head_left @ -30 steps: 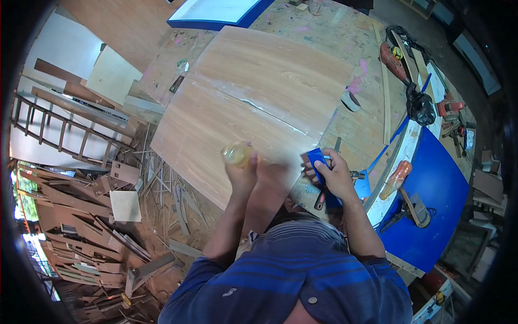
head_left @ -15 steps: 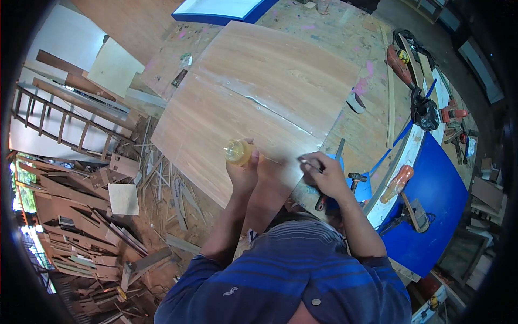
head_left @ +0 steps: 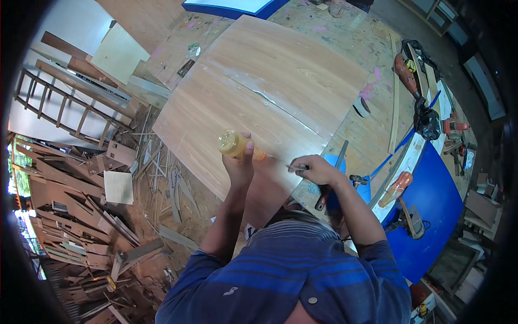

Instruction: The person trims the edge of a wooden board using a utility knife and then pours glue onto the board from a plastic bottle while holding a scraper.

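Left hand (head_left: 238, 168): is grasping a yellowish bottle (head_left: 231, 142) near frame centre, partly hiding it.
Right hand (head_left: 318, 170): is gripping, right of centre, a small thing (head_left: 300, 168), too hidden for naming.

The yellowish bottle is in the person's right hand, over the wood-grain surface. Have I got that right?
Not quite: the hand is wrong. The head view shows the yellowish bottle in the grip of the person's left hand, not the right. It is indeed over the wood-grain surface.
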A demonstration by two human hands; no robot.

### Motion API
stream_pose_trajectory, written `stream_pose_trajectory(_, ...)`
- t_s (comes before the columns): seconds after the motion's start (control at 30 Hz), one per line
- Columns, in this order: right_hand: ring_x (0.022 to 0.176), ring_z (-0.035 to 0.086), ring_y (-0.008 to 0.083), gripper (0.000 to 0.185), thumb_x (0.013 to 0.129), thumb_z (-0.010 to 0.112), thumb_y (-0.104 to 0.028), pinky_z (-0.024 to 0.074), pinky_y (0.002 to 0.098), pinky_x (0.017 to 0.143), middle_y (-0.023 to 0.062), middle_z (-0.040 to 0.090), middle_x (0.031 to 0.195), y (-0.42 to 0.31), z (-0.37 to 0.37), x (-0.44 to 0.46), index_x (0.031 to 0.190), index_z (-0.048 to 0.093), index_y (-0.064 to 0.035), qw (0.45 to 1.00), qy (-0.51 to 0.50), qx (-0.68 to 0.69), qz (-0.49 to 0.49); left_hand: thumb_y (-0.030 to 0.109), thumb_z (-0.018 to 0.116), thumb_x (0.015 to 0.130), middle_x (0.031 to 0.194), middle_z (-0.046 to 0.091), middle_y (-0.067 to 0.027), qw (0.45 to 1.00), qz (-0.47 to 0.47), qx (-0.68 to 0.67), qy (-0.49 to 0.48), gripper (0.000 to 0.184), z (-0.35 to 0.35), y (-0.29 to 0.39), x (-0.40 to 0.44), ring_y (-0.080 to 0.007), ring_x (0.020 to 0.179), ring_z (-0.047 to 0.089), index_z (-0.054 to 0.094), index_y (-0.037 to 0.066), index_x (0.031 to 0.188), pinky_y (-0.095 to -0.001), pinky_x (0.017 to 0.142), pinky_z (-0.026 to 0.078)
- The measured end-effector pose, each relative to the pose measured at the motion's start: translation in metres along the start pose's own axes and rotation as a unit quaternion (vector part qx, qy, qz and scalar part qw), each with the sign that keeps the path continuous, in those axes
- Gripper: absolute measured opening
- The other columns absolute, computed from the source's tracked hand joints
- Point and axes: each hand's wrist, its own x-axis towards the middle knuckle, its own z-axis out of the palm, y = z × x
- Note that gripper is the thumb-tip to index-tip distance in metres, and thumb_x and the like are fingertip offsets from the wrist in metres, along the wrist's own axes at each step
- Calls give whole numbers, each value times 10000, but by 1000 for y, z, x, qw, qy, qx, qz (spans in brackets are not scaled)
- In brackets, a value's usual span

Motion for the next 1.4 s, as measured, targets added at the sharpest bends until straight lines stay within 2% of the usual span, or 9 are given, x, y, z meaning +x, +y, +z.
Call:
stream_pose_trajectory(0.1,1072,765,344,369,870,677,-46,591,430,970,175,809,1112,-15,13,-10,1219,795,-55,992,92,-90,8,115,741,997,1184,712,-100,1000,-7,-24,7,298,1,0,1,-167,1073,695,672,-23,1252,-357,962,579)
stream_pose_trajectory(0.2,1076,770,341,392,861,719,-84,591,421,956,186,802,1133,19,26,-15,1246,775,-45,976,-128,-139,-111,118,762,974,1181,708,-106,999,-11,-52,11,364,5,1,5,-189,1102,692,645,-25,1287,-380,981,575)
stream_pose_trajectory(0.3,1040,772,340,363,905,745,-125,598,414,932,176,797,1161,-17,29,-38,1256,765,-33,997,-64,20,-35,117,762,956,1144,699,-104,992,-1,-123,1,400,5,5,13,-209,1082,687,614,-8,1307,-420,1001,574)
stream_pose_trajectory(0.33,929,773,289,350,988,723,-134,613,404,854,162,792,1096,-16,33,-41,1314,675,-17,997,10,12,-76,135,750,963,1121,693,-104,987,5,-159,-6,385,7,7,15,-213,1060,683,608,2,1295,-435,990,577)
stream_pose_trajectory(0.47,839,749,168,299,1089,634,-116,608,327,684,124,741,978,-22,28,-51,1336,485,-36,971,95,209,72,291,684,1012,1028,651,-102,973,-14,-232,12,328,18,30,21,-237,970,664,592,50,1214,-469,906,581)
stream_pose_trajectory(0.6,839,744,156,228,1103,615,-92,608,315,673,115,758,995,-53,27,-54,1297,535,-3,948,189,252,36,446,587,1073,954,642,-87,941,-75,-325,57,379,24,40,31,-238,908,659,609,74,1139,-457,828,569)
stream_pose_trajectory(0.8,877,747,148,278,1086,674,-82,615,309,674,120,785,1073,-73,24,-53,1348,632,-1,935,229,270,24,456,554,1087,840,638,-66,931,-46,-360,-36,395,14,58,37,-237,810,638,666,78,1071,-451,807,563)
stream_pose_trajectory(0.93,796,712,94,273,1097,688,-101,580,272,648,60,768,985,-79,34,-50,1353,665,-10,927,231,295,10,456,570,1081,839,678,-78,912,-42,-404,-52,386,14,64,39,-228,766,661,680,86,1065,-435,748,580)
stream_pose_trajectory(1.4,746,696,110,357,1050,728,-99,600,290,699,92,791,989,-100,46,-48,1390,694,5,942,291,167,-22,475,565,1083,838,678,-64,920,-39,-391,-11,391,19,59,41,-215,767,660,673,100,1066,-411,753,575)
